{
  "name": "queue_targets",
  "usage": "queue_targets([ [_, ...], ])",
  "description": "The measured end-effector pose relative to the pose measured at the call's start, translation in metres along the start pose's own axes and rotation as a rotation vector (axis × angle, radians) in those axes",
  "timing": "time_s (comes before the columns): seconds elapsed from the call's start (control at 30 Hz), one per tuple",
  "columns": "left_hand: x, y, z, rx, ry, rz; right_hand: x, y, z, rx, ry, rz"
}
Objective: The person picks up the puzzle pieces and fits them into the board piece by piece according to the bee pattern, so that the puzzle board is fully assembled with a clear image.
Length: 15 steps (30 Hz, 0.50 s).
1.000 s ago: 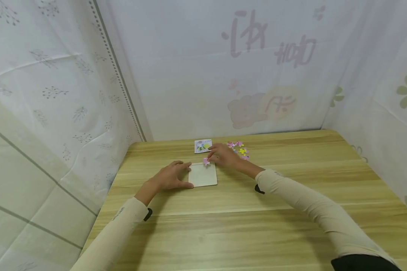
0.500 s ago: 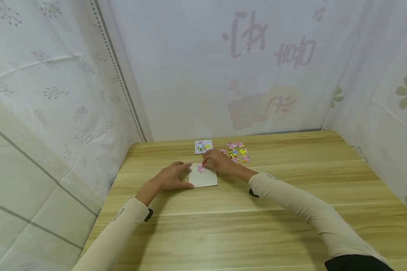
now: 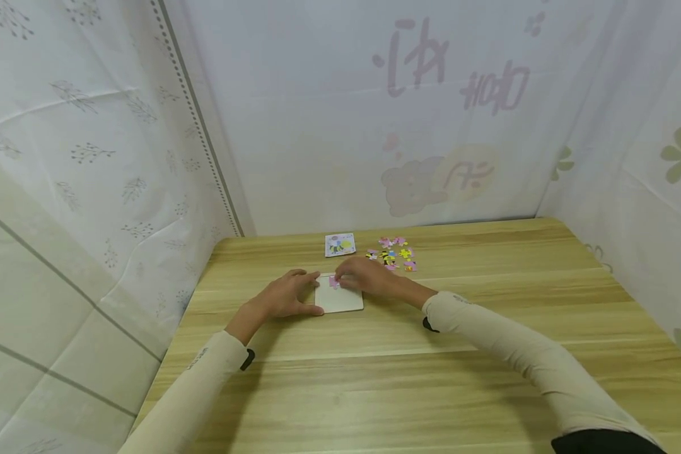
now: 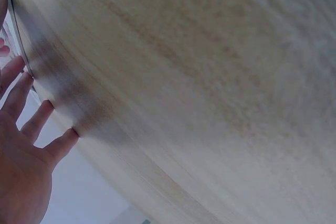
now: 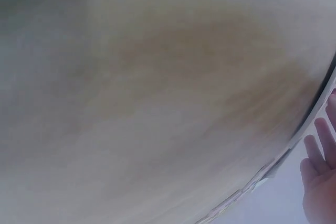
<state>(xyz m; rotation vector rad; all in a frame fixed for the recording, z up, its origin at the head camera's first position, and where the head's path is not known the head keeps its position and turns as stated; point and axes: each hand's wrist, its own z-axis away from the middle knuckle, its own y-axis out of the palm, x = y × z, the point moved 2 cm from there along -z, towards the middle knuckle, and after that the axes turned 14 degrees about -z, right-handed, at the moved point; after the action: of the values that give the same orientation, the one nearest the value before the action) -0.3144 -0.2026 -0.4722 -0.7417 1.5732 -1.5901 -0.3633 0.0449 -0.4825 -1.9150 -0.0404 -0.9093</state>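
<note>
A small white square board (image 3: 340, 302) lies on the wooden table, in the middle of the head view. My left hand (image 3: 286, 295) is at its left side, fingers spread, with the index finger and thumb touching the corners there. In the left wrist view the left hand's fingers (image 4: 34, 124) look straight. A pink puzzle piece (image 3: 333, 282) sits at the board's upper part, near the top left. My right hand (image 3: 366, 276) pinches its right side with thumb and fingertips, which partly cover the piece. Only part of the right hand (image 5: 320, 182) enters the right wrist view.
Several loose puzzle pieces (image 3: 405, 253), pink, yellow and black, lie just beyond the right hand. A picture card (image 3: 339, 244) with a bee lies behind the board. Printed white curtains (image 3: 318, 126) stand along the table's (image 3: 374, 391) back and sides.
My right hand has brought the pink puzzle piece leftward and down from the board's top edge onto the board, then shifted very little. The left hand has stayed at the board's left side.
</note>
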Motion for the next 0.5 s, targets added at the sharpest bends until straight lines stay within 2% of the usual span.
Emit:
queue_targets([
  [0.13, 0.0, 0.0, 0.0, -0.005, 0.003, 0.0, 0.003, 0.002, 0.004, 0.01, -0.046, 0.094],
  [0.27, 0.0, -0.001, 0.001, -0.002, 0.001, -0.002, 0.006, 0.004, 0.002, 0.02, -0.055, 0.158],
  [0.5, -0.001, -0.001, 0.0, -0.004, -0.001, 0.004, 0.012, 0.007, -0.002, 0.039, -0.042, 0.121],
])
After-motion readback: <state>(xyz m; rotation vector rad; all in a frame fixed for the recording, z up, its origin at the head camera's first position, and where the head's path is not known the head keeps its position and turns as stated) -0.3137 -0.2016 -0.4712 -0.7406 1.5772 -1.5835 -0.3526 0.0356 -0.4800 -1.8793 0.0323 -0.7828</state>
